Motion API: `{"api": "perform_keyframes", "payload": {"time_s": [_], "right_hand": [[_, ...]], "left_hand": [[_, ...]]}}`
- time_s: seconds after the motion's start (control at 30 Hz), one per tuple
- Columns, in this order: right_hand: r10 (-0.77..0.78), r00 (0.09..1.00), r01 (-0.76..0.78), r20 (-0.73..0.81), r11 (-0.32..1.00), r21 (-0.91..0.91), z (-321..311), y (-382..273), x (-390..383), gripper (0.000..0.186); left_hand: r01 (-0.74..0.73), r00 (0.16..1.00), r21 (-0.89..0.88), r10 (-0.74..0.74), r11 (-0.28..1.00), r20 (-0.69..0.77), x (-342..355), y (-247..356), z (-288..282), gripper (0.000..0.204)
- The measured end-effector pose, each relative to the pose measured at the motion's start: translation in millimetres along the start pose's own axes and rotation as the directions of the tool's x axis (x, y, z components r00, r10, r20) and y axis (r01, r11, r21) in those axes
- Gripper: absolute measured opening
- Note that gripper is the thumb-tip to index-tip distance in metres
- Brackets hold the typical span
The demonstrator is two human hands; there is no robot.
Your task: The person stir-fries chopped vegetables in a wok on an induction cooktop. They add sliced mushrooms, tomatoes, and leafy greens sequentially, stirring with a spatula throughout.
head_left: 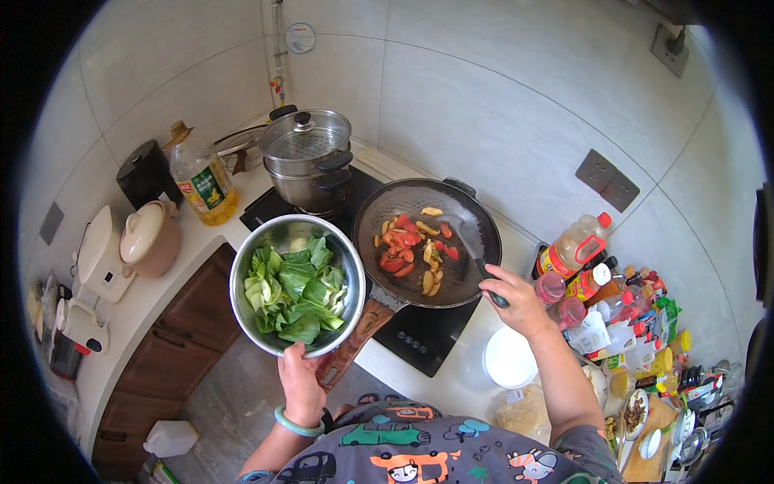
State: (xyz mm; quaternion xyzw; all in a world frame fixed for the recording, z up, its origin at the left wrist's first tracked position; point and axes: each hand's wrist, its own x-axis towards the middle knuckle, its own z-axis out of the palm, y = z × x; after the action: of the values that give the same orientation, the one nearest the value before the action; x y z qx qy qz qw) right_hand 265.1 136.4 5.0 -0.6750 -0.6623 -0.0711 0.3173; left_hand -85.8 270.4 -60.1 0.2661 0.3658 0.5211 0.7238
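Holding steel bowl rim, left fingers pinching | right fingers wrapping spatula

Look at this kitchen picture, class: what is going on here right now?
A person stands at a stove. Their left hand holds a metal bowl of chopped leafy greens beside a dark wok. Their right hand grips the handle of a spatula resting in the wok, which holds pieces of tomato and other pale slices. A lidded steamer pot sits behind, and bottles of oil and sauces crowd the counter at the right.
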Motion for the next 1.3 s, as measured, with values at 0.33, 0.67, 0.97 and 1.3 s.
{"api": "perform_keyframes", "payload": {"time_s": [0.33,0.67,0.97,1.3], "right_hand": [[0.111,0.988,-0.102,-0.104,0.991,0.083,-8,12,5,0.022],[0.023,1.0,-0.023,0.005,0.997,-0.079,-11,-7,-24,0.026],[0.067,0.994,-0.062,0.09,0.996,-0.06,-11,-8,-13,0.024],[-0.009,0.999,0.007,-0.038,0.999,-0.05,-33,-25,-31,0.025]], "left_hand": [[-0.003,1.0,0.014,0.003,1.0,-0.001,1,1,2,0.035],[-0.017,1.0,0.017,0.017,1.0,-0.003,-2,4,6,0.035],[-0.009,1.0,-0.016,0.009,1.0,-0.014,-4,7,10,0.026],[-0.018,1.0,0.0,0.018,1.0,-0.016,-4,5,8,0.026]]}}
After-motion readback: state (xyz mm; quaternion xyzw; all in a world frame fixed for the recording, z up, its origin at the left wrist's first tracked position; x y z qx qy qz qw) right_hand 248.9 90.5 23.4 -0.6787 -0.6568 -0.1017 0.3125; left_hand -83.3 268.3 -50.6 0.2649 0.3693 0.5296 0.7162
